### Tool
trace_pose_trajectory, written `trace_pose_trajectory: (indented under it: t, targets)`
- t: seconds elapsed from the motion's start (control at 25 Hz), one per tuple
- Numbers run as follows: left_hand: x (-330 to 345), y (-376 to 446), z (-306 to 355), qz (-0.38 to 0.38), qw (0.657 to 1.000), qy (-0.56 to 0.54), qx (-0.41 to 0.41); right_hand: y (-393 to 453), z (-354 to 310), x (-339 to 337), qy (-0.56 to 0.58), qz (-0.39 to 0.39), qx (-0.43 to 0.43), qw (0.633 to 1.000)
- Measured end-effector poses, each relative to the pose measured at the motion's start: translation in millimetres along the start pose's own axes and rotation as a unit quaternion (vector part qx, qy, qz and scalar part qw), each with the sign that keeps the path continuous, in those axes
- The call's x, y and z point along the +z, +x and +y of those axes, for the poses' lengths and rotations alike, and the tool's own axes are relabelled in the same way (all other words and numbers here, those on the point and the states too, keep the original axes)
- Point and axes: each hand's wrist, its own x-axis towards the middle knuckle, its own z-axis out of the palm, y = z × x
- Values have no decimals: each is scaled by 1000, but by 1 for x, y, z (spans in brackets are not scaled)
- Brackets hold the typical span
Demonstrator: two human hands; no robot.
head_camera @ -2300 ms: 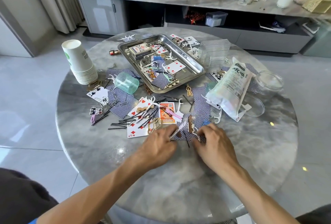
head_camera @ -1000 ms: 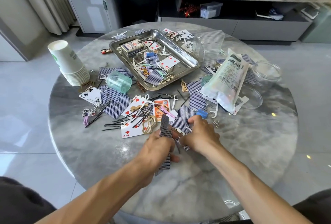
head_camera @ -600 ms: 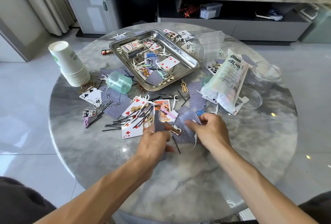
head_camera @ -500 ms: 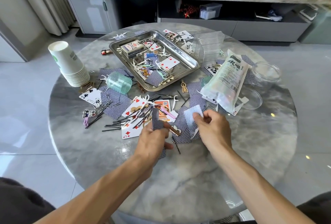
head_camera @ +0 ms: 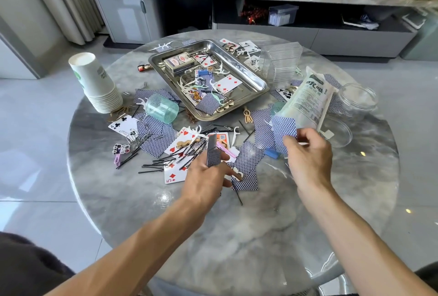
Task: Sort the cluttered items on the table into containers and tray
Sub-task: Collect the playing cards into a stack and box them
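Playing cards, black hairpins [head_camera: 163, 160], floss picks and clips lie scattered over the round marble table [head_camera: 237, 236]. My left hand [head_camera: 205, 182] grips a small stack of blue-backed cards [head_camera: 211, 151] on edge, above the pile. To its right, my right hand [head_camera: 308, 153] pinches one blue-backed card [head_camera: 284, 130] lifted off the table. A steel tray [head_camera: 251, 75] at the table's middle back holds a card box, cards, floss picks and a blue clip.
A stack of paper cups [head_camera: 97, 82] lies at the left. A green plastic cup [head_camera: 162, 108] lies on its side near the tray. A white pouch [head_camera: 308, 96], clear jar [head_camera: 358, 99], its lid and ribbed clear cups [head_camera: 284, 61] sit at the right. A sideboard stands behind.
My right hand has lifted a blue-backed card from the pile and carried it up and to the right. My left hand keeps its card stack and has barely moved.
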Motion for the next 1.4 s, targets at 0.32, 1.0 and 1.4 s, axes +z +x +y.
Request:
trace_pose_trajectory:
  t: [0.32,1.0,1.4]
  targets:
    - [-1,4,7,-41,986,-151,-58,-25,-7,16,-28,-310,-38,950]
    - [5,-19,-11,-4,998,39,-57,15,10,21,-456,-428,-251,739]
    - [4,-14,-11,-73,902,408,119,-2,17,16,-450,-400,-235,763]
